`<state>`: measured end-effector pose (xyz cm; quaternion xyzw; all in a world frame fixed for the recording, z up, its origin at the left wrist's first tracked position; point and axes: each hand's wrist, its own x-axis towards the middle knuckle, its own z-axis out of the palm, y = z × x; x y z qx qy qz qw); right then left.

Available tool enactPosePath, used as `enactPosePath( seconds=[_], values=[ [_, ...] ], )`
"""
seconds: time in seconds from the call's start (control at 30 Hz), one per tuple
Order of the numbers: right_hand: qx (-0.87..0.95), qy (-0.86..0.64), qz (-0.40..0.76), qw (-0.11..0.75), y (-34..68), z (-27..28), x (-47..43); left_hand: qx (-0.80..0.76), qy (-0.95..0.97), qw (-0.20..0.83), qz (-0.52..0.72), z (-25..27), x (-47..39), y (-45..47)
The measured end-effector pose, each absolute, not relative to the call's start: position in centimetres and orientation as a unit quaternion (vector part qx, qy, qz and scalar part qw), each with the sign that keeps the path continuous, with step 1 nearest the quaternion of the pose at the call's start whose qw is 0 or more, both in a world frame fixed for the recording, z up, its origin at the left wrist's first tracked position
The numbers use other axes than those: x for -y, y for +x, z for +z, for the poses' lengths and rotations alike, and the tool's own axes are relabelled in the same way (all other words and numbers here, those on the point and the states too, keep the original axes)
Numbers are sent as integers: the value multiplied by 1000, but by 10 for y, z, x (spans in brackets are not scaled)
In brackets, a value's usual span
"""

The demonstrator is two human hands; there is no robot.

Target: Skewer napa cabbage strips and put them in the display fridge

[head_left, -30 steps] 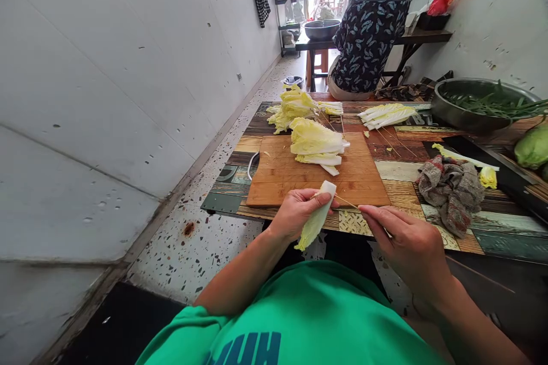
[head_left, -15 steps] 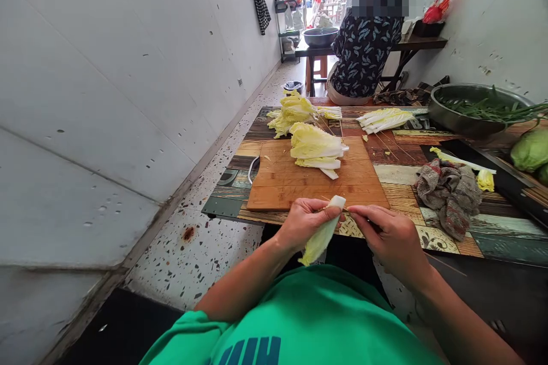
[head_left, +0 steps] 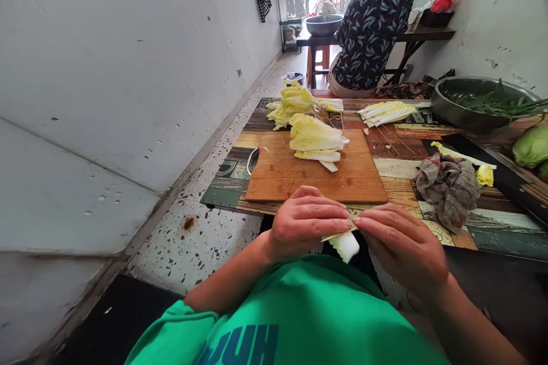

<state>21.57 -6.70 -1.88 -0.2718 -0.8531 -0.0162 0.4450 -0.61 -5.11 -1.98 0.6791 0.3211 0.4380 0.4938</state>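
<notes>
Close to my body, my left hand (head_left: 311, 218) is closed on a cabbage leaf (head_left: 346, 247), whose white stem end shows below the fingers. A thin wooden skewer (head_left: 338, 236) crosses that leaf. My right hand (head_left: 400, 239) pinches at the skewer's right end, its fingertips nearly meeting those of the left. Most of the leaf is hidden behind the left hand. Beyond the hands, a wooden cutting board (head_left: 274, 177) carries loose cabbage leaves (head_left: 317, 134). More yellow leaves (head_left: 293, 102) lie behind it, with skewers sticking out of them.
Skewered cabbage pieces (head_left: 385, 113) lie at the back right of the table. A crumpled cloth (head_left: 447, 188) sits on the right, near a metal bowl of greens (head_left: 479, 120) and a green cabbage (head_left: 531, 145). A person (head_left: 370, 34) in a patterned shirt sits beyond the table.
The cabbage leaf has turned so its stem end points down toward me. My left hand has rolled over on top of it, and my right hand has come closer.
</notes>
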Motion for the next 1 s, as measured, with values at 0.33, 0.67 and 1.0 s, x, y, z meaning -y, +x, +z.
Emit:
enactPosePath(
  seconds=[0.33,0.67,1.0],
  values=[
    [902,-297,76,304,196,-7,120,-378,556,556,489,-47,115,-16],
    [881,-390,0,268,206,-33,125,-429,328,646,540,-56,112,-17],
    [880,-398,-10,260,198,-34,119,-401,319,679,525,-51,107,-17]
  ],
)
